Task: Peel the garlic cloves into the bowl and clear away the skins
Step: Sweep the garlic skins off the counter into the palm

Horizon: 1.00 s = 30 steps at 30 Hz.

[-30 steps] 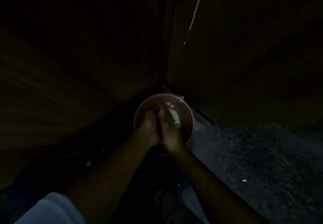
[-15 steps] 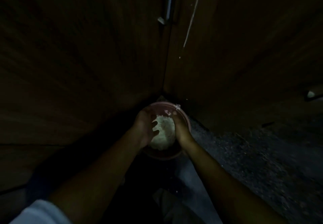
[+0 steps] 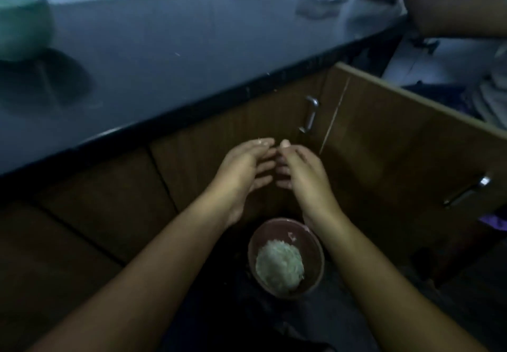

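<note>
- The dark glossy stone countertop (image 3: 164, 63) runs across the far left. A blurred teal round object (image 3: 22, 25) sits at its left end, and another person's hand (image 3: 444, 0) reaches in at the far right.
- Below the countertop stand brown wooden cabinet doors (image 3: 384, 145) with a curved metal handle (image 3: 311, 114). The work goes on down in front of them.
- The left hand (image 3: 244, 167) and right hand (image 3: 301, 170) are raised with palms facing each other. The fingers are loosely extended and the tips almost meet, and I see nothing gripped in either hand.
- The round brownish-pink bowl (image 3: 315, 247) sits on the dark floor, nearer than the hands and below them, just beside the right wrist.
- Inside the bowl lies a pale whitish heap (image 3: 278, 265), the garlic matter. The light is too dim to tell whether it is cloves or skins.
- A tiny pale fleck (image 3: 259, 140) clings to a left fingertip, and a small scrap (image 3: 291, 236) sticks to the bowl's inner wall.
- This looks like skins being brushed off the fingers. To do it well, I would bring both hands back over the bowl's mouth first. The rubbing should be gentle and low, since papery bits drift easily and would be lost on that dark floor.
</note>
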{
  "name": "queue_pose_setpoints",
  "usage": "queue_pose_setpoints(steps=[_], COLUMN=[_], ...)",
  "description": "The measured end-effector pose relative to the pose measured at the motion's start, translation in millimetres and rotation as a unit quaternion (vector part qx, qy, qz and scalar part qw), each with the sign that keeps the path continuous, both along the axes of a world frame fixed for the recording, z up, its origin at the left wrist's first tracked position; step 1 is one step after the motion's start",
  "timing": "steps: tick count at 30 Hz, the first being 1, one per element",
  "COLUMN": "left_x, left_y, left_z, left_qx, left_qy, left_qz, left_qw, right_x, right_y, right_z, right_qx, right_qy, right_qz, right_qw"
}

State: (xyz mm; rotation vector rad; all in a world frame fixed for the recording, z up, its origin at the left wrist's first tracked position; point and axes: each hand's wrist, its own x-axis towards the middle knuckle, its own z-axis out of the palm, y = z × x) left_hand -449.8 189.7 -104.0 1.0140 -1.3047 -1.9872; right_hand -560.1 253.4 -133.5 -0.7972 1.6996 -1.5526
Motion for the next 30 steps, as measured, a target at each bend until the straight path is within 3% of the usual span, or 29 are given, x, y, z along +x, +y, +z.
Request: queue_pose_setpoints(steps=[4, 8, 15, 20, 23, 30], left_x=[69.3, 149.4, 254.1, 312.7, 326.3, 308.6], left_y=[6.7, -3.4, -48.5, -98.6, -130.8, -187.5], left_z=[71.4, 117.9, 149.6, 159.6, 156.7, 147.9], left_qx=[-0.1, -0.176, -0.191, -0.178, -0.16, -0.135], left_qy=[0.08, 0.101, 0.075, 0.043, 0.018, -0.006], left_qz=[0.043, 0.114, 0.269, 0.353, 0.365, 0.339], left_qw=[0.991, 0.973, 0.941, 0.918, 0.917, 0.931], right_x=[56.7, 122.2, 228.0, 267.0, 260.6, 251.5], right_y=[-7.8, -38.0, -121.5, -195.8, -236.7, -276.6], right_z=[77.4, 133.0, 164.0, 164.9, 157.7, 159.0], right_qx=[-0.107, -0.175, -0.188, -0.224, -0.186, -0.122], right_qy=[0.078, 0.104, 0.094, 0.112, 0.119, 0.042], right_qz=[0.035, 0.117, 0.232, 0.144, 0.092, 0.114], right_qw=[0.991, 0.972, 0.95, 0.957, 0.971, 0.985])
